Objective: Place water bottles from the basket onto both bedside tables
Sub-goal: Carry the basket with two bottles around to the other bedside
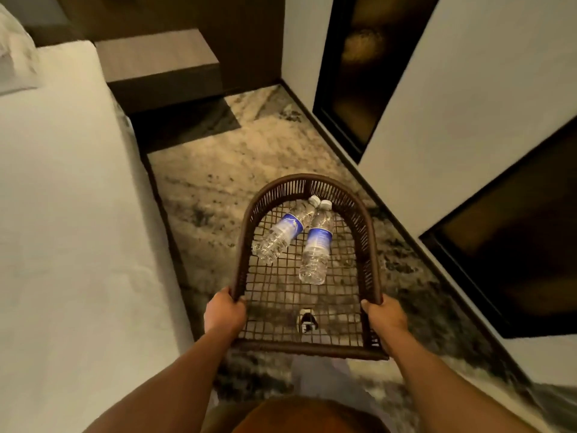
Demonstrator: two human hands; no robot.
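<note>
We carry a dark wicker basket (307,182) out in front of us, our left hand (225,310) clasped round its left rim and our right hand (383,314) clasped round its right rim, fingers curled tight on the frame at the near, straight end. Inside, on the open mesh floor, lie two water bottles on their sides toward the rounded far end: the left bottle (282,232) slanting with its white cap up and to the right, the right bottle (317,245) just beside it, nearly in line with the basket, the two caps almost touching. Through the mesh we see a shoe below. To our left runs the bed (68,214) with white sheets and a pillow (15,51) at its far end. Ahead, past the bed's corner, stands the brown bedside table (159,57), well apart from the basket, across a stretch of mottled carpet (224,157). On our right the white wall (452,98) with dark framed panels (359,67) narrows the passage.
</note>
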